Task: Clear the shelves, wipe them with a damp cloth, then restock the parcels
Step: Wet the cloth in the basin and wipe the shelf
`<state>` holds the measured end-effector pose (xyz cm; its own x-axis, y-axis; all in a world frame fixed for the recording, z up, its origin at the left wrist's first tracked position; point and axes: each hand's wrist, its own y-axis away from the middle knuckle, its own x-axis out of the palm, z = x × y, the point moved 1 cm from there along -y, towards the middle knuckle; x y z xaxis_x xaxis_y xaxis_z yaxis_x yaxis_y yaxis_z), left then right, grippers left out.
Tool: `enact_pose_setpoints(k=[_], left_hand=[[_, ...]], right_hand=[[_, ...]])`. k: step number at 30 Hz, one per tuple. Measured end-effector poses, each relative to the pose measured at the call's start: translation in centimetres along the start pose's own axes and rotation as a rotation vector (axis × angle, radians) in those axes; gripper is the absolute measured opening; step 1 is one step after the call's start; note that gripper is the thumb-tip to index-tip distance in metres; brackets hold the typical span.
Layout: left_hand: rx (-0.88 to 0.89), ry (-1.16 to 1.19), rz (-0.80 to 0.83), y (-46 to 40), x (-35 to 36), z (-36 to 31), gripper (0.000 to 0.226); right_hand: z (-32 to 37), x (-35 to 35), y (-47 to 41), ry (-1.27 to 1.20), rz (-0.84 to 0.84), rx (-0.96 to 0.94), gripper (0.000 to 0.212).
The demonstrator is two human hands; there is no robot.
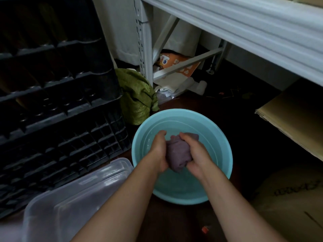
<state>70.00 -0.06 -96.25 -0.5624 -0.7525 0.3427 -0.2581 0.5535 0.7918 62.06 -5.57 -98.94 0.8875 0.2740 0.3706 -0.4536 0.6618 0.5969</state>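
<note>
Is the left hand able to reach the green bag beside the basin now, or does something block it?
Probably not at once. The path to the green bag looks free: it lies just beyond the basin rim with nothing between. But the left hand is busy, gripping the purple cloth together with the right hand.

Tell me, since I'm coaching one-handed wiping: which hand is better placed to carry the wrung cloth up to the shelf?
Right, probably. The right hand is on the side of the bunched purple cloth nearer the grey metal shelf; the left hand is by the black crates.
</note>
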Motion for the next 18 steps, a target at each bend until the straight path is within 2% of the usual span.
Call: enact_pose_setpoints(k=[3, 5, 7, 8, 10, 13, 15, 18], left_hand=[[-0.021, -0.045, -0.026, -0.1, 0.1, -0.1, 0.05], [-0.106, 0.001, 0.001, -0.5, 0.1, 0.2, 0.056], [-0.166, 0.073, 0.057, -1.1, 0.3, 0.6, 0.054], [-0.154, 0.098, 0.075, -1.7, 0.4, 0.9, 0.046], [-0.072, 0.097, 0.044, -2.7, 1.0, 1.5, 0.033], [0.131, 0.032, -0.158, -3.9, 1.6, 2.2, 0.027], [0.317, -0.119, -0.335, -3.9, 1.9, 2.5, 0.022], [0.538, -0.313, -0.455, -3.4, 2.0, 2.9, 0.029]], right_hand=[[0.3, 0.1, 0.0, 0.294, -0.099, -0.417, 0.01], [0.1, 0.6, 0.4, 0.52, -0.05, -0.656, 0.014], [-0.5, 1.1, 0.8, 0.584, -0.021, -0.741, 0.02], [-0.8, 1.2, 0.9, 0.572, -0.053, -0.757, 0.024], [-0.9, 1.2, 0.8, 0.472, -0.176, -0.708, 0.036], [-1.2, 1.0, 0.4, 0.202, -0.328, -0.467, 0.045], [-1.2, 1.0, 0.3, 0.038, -0.366, -0.327, 0.041], [-0.9, 0.9, -0.2, -0.138, -0.364, -0.187, 0.024]])
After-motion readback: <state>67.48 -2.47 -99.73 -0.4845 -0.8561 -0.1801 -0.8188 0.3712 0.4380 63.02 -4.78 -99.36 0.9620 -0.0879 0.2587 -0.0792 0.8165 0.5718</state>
